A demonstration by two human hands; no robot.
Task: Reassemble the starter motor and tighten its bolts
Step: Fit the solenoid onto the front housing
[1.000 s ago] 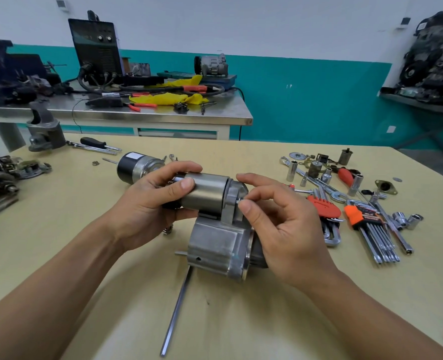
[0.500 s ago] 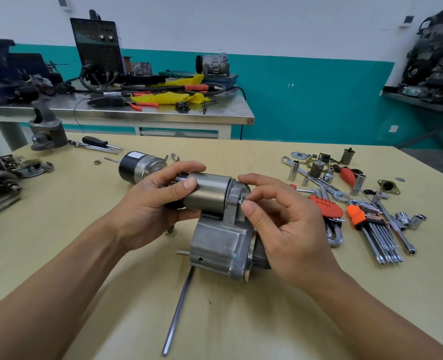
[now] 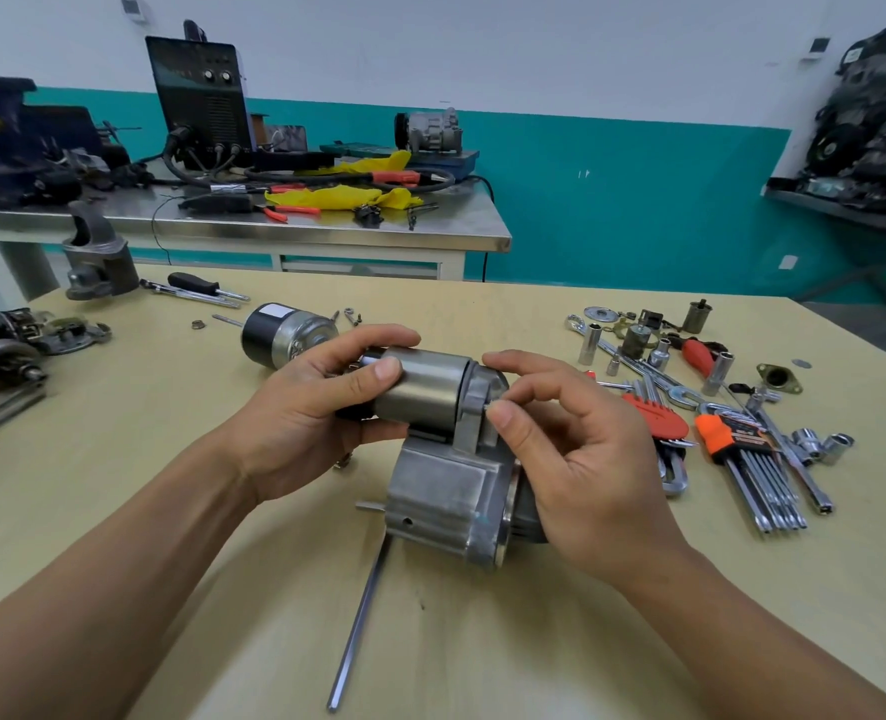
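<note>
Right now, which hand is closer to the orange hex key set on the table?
Right. The right hand pinches a bolt on the starter motor, just left of the orange hex key set. The left hand grips the motor's steel cylinder, farther left.

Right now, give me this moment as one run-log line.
left hand: grips starter motor cylinder | right hand: pinches bolt at cylinder's end | hex keys: lie on table

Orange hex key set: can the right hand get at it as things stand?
Probably yes, once it lets go. The right hand pinches a bolt on the starter motor; the orange hex key set lies uncovered beside it, only the red set between.
</note>
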